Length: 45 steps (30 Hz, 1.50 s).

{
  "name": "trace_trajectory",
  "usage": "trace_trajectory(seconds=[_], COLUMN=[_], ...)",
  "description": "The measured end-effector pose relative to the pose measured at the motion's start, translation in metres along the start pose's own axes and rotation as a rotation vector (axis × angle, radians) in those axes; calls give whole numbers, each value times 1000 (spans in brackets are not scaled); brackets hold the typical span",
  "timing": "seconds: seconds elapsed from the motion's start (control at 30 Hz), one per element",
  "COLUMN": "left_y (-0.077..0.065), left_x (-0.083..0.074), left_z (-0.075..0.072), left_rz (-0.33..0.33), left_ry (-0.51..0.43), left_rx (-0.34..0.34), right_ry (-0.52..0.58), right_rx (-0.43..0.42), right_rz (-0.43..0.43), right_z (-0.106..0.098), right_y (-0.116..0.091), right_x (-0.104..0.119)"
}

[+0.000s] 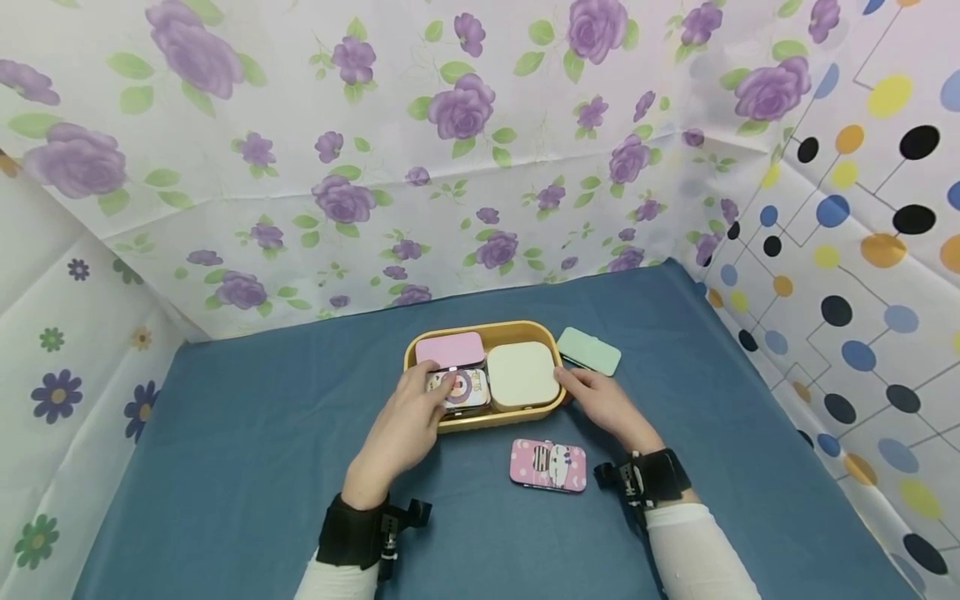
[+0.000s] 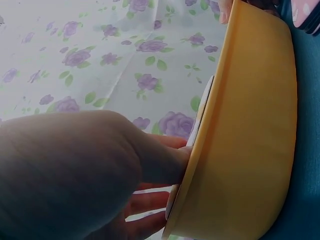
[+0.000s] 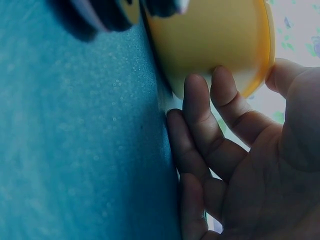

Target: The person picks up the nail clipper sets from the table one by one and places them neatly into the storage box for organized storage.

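Note:
A yellow oblong box [image 1: 480, 422] stands on the blue cloth with tins inside. My left hand [image 1: 401, 429] reaches over its left end and holds a small white tin with a printed round picture [image 1: 472, 388], thumb across its lid. Behind that tin lies a plain pink tin [image 1: 450, 348]; a cream square tin [image 1: 522, 373] fills the right part. My right hand [image 1: 603, 402] grips the box's right end, thumb at the rim and fingertips [image 3: 197, 95] against the outer wall. The left wrist view shows the left thumb [image 2: 167, 162] over the rim; the tin is mostly hidden there.
A mint green tin [image 1: 590, 351] lies just beyond the box's right end. In front of the box is a pink tin with a cartoon animal [image 1: 548, 465]. Blue cloth [image 1: 262, 467] covers the table, with flowered sheets [image 1: 300, 167] behind and dotted sheeting [image 1: 847, 333] at right.

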<state>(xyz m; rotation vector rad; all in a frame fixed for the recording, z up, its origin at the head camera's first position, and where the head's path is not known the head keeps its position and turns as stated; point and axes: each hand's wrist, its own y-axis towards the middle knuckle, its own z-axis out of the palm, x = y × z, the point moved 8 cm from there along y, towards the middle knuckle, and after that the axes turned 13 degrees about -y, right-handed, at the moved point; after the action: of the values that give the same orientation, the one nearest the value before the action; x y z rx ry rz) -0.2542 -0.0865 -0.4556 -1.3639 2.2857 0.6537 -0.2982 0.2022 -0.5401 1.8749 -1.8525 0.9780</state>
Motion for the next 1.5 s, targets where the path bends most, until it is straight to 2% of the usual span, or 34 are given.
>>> trace_trajectory(seconds=[0.33, 0.5, 0.6, 0.73, 0.8, 0.87, 1.0, 1.1, 1.2, 1.37, 1.5], left_y=[-1, 1, 1, -5, -10, -13, -19, -22, -24, -26, -24], left_x=[-2, 1, 10, 30, 41, 49, 68, 78, 83, 86, 88], left_z=[-7, -17, -31, -49, -52, -52, -42, -31, -21, -10, -3], left_rz=[61, 64, 15, -107, -163, -208, -357, -481, -563, -616, -604], left_ry=[-64, -117, -162, -261, -328, -393, -481, -531, -596, -679, -671], left_rx=[-35, -119, -234, -404, -457, -478, -443, -368, -274, -178, -132], right_ry=[-2, 3, 1, -9, -13, -14, -4, -1, 2, 12, 12], right_rx=[-4, -7, -7, -4, -3, -3, -8, -11, -9, -1, -3], right_rz=[-8, -16, -19, -14, -12, -11, -7, -5, -4, 3, 9], right_z=[0, -1, -2, -2, -1, -1, -1, -1, 0, 2, 1], right_y=[0, -1, 0, -1, -1, -1, -1, 0, 0, 0, 1], right_x=[0, 1, 3, 3, 3, 3, 2, 1, 0, -1, -1])
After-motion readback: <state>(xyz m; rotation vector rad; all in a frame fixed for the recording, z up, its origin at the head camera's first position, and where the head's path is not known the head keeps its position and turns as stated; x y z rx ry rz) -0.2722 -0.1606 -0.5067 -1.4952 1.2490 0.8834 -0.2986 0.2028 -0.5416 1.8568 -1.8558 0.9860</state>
